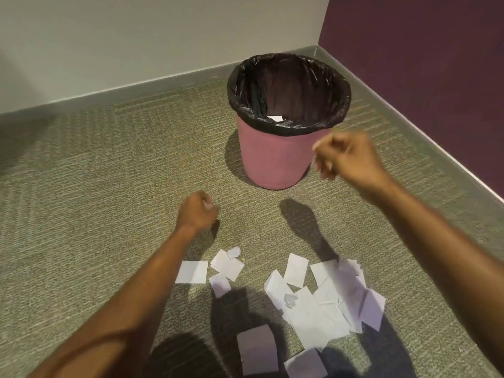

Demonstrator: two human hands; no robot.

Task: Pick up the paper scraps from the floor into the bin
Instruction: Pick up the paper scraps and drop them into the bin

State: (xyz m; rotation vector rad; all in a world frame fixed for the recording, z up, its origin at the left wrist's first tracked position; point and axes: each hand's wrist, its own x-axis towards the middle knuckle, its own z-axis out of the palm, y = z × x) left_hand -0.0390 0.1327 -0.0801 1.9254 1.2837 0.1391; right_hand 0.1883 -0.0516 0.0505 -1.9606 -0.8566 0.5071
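Observation:
A pink bin (275,162) with a black liner stands on the carpet near the corner, and one white scrap (276,118) lies inside it. Several white paper scraps (316,304) are scattered on the floor close to me, with a smaller cluster (226,264) to their left. My left hand (197,212) hovers above the carpet just beyond that cluster, curled into a fist with a small pale bit of paper showing at the fingers. My right hand (347,158) is raised beside the bin's right front, blurred, its fingers loosely curled with no paper visible in it.
A pale wall with a grey skirting runs behind the bin, and a purple wall (425,58) closes the right side, forming a corner. Green-grey carpet (95,186) spreads to the left. Shadows of my arms fall across the scraps.

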